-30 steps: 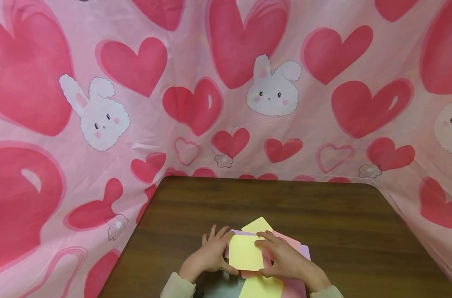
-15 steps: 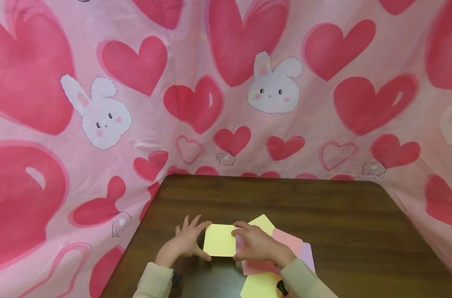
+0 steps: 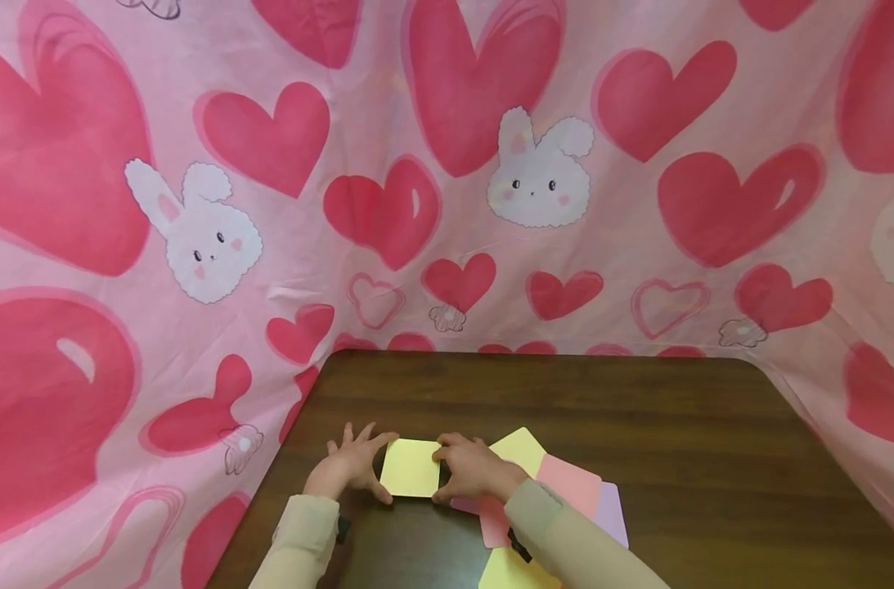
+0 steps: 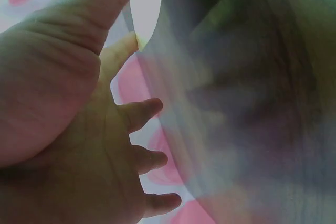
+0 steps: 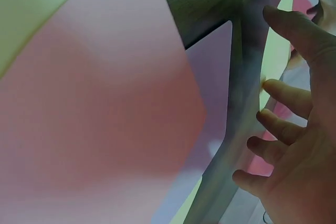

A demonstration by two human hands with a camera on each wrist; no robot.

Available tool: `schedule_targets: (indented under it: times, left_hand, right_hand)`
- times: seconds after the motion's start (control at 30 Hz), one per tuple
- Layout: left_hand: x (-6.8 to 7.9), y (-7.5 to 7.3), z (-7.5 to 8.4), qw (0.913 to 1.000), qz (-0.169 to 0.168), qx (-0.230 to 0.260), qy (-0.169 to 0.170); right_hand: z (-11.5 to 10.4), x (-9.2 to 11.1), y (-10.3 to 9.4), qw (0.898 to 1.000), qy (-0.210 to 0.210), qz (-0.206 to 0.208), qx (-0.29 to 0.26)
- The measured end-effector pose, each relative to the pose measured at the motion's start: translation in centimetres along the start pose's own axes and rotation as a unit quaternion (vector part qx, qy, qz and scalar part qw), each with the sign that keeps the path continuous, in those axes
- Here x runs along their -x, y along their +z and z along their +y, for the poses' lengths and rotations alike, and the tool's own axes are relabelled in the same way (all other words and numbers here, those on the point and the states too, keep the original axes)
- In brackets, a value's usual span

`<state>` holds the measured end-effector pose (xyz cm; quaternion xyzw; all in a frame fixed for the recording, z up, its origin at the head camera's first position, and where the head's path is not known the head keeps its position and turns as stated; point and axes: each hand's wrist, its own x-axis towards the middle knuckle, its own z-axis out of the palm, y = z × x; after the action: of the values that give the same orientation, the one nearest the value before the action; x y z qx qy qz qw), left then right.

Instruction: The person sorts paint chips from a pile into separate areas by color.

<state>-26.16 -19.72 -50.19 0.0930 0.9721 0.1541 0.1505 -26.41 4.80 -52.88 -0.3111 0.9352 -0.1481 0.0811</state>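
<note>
A yellow square card (image 3: 411, 468) with rounded corners is held flat between both hands, over the left half of the dark wooden table. My left hand (image 3: 348, 466) grips its left side by the corners with thumb and index finger, while the other fingers spread outward. On the opposite side, my right hand (image 3: 476, 469) holds the right edge between thumb and fingertips. Seen from the left wrist, only a bright sliver of the card (image 4: 147, 11) shows beside the index fingertip. From the right wrist, the card (image 5: 275, 51) appears nearly edge-on.
To the right of the hands, several cards overlap in a loose pile: pink (image 3: 570, 484), purple (image 3: 610, 515) and yellow (image 3: 518, 447) ones. Another yellow card (image 3: 516, 570) lies nearer the front, partly under the right sleeve. A pink heart-and-bunny cloth (image 3: 447, 196) surrounds the wooden tabletop (image 3: 682, 425).
Both hands have carried the yellow card leftward, from above the pile to the left part of the table. The cards in the pile look unmoved.
</note>
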Motion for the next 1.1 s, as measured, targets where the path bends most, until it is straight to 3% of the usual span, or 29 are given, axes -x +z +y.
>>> schedule_targets:
  times: [0.37,0.6,0.73,0.9,1.1]
  left_hand:
    - [-1.0,1.9,-0.5,0.9999,-0.009,-0.005,0.004]
    - [-1.1,1.8,0.7,0.9998,-0.012,-0.011,0.007]
    - [-0.2,1.9,2.6,0.9995,0.004,-0.009,0.030]
    - [0.9,1.7,6.4,0.9944,0.039,-0.004,0.098]
    - [1.6,2.5,10.2,0.9871,0.058,-0.002,0.149]
  right_hand:
    - [-0.1,0.0,0.8,0.999,0.022,-0.014,0.037]
    - [0.1,0.7,0.6,0.998,0.023,-0.004,0.053]
    - [0.7,2.2,-0.3,1.000,0.017,0.015,0.001]
    - [2.5,4.9,-2.9,0.995,0.016,0.063,-0.072]
    - [4.5,8.6,-4.3,0.988,0.033,0.105,-0.105]
